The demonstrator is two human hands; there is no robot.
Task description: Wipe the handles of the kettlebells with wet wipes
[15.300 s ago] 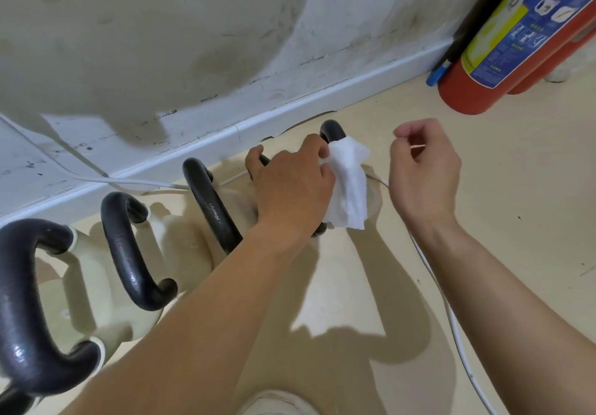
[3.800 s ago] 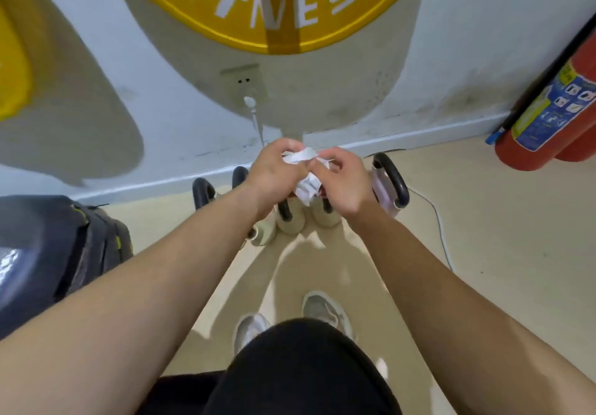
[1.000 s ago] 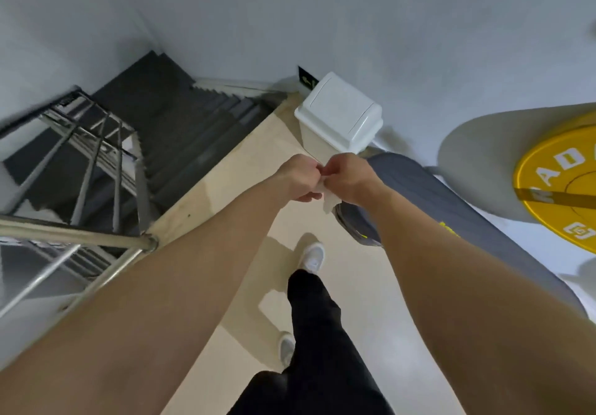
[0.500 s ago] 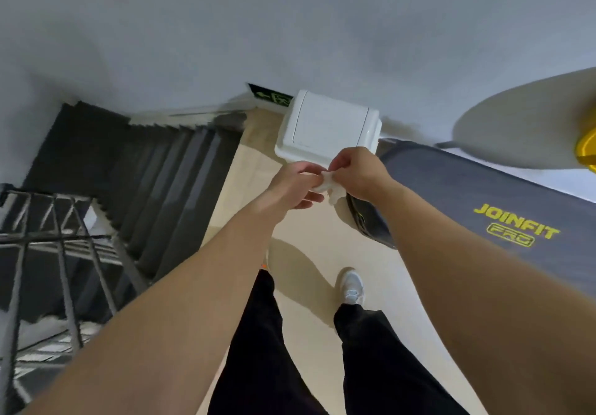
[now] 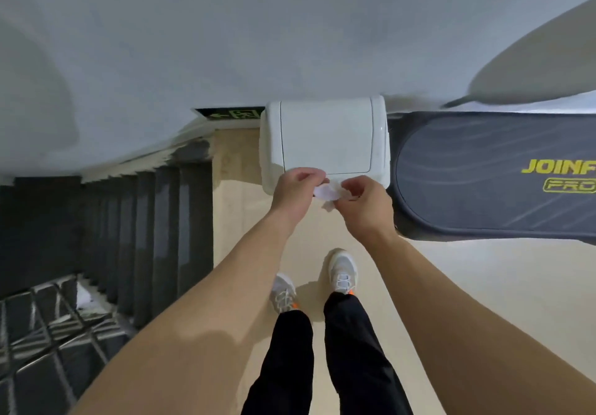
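A crumpled white wet wipe (image 5: 328, 192) is pinched between my two hands in the middle of the head view. My left hand (image 5: 295, 192) grips its left side and my right hand (image 5: 362, 201) its right side. Both hands hover over the near edge of a white swing-lid bin (image 5: 325, 139) that stands against the wall. No kettlebells are in view.
A dark stairwell (image 5: 106, 230) with a metal railing (image 5: 38, 327) drops away on the left. A grey padded mat (image 5: 493, 172) with yellow lettering lies right of the bin. My feet (image 5: 314, 282) stand on the beige floor just short of the bin.
I have walked away from the kettlebells and turned to face the bin squarely. The bin has come closer, and both hands with the crumpled wipe now sit over its front edge.
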